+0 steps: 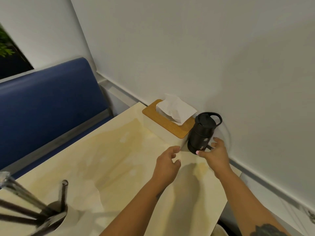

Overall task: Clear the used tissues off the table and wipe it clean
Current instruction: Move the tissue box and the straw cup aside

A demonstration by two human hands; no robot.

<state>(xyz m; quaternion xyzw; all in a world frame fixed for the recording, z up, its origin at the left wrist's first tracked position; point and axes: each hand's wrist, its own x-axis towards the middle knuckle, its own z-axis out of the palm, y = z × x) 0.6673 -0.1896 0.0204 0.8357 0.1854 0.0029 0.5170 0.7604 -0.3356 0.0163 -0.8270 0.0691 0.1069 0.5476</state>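
A cream table (119,167) stands against a white wall (204,48), with a blue bench seat (51,99) on its far left. At the far right edge sits a wooden tissue box (163,121) with a white tissue (175,108) sticking up from its slot. Just right of it stands a black bottle (202,132). The right hand (216,154) reaches around the bottle's base, fingers (197,152) apart and curved; whether they touch it I cannot tell. The left hand (167,164) hovers nearby over the table, fingers loosely curled, holding nothing.
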